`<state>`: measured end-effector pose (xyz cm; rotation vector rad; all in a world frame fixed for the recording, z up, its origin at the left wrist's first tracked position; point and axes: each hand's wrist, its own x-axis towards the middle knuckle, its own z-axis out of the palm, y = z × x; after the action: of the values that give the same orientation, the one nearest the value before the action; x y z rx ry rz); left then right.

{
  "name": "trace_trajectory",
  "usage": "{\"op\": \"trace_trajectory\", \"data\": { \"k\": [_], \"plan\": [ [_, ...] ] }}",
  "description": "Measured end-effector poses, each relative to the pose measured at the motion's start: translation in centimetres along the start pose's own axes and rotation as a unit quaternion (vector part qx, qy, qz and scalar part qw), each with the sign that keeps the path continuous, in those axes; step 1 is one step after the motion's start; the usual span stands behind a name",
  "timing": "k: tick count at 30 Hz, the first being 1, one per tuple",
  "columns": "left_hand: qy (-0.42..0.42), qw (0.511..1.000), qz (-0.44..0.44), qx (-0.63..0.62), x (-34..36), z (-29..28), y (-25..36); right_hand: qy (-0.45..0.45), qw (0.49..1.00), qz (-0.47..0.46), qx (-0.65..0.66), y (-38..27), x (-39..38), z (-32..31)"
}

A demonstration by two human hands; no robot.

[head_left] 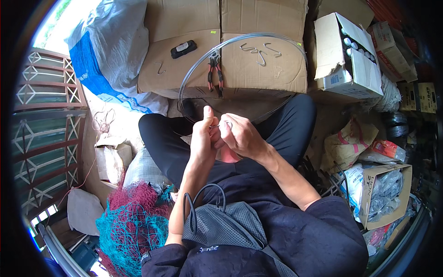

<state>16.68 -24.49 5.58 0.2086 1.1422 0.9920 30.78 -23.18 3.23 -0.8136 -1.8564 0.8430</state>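
Observation:
My left hand (pixel 203 138) is closed with its thumb raised, and my right hand (pixel 243 137) is curled right beside it. Both grip a thin metal wire (pixel 213 126) between them, over my lap. A loose coil of silvery wire (pixel 191 66) arcs up from my lap onto the cardboard box ahead. Below my hands sits a pinkish-red object (pixel 228 155), mostly covered. Red-and-black pliers (pixel 215 76) lie at the box's near edge, under the coil. Several bent wire hooks (pixel 261 56) rest to the right, and another hook (pixel 160 69) to the left.
The flattened-top cardboard box (pixel 263 78) spans the front, with a small black object (pixel 183 49) on it. At the right stand a white carton of bottles (pixel 350 60) and a box of plastic bags (pixel 385 194). Red and teal netting (pixel 134 221) lies at my left.

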Motion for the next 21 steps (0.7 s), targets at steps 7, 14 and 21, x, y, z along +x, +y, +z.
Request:
{"op": "trace_trajectory", "data": {
  "k": [7, 14, 21],
  "plan": [
    [-0.073, 0.995, 0.061, 0.015, 1.0, -1.2, -3.0, -0.042, 0.992, 0.106, 0.054, 1.1, -1.2, -1.1],
    [-0.143, 0.97, 0.13, 0.147, 0.7, -1.6, -1.8, 0.033, 0.914, 0.31, 0.262, 1.1, -1.2, -3.8],
    [-0.064, 0.887, 0.293, 0.35, 1.9, -2.3, -0.6, 0.078, 0.932, 0.321, 0.148, 5.2, -1.1, -5.6]
  ]
}}
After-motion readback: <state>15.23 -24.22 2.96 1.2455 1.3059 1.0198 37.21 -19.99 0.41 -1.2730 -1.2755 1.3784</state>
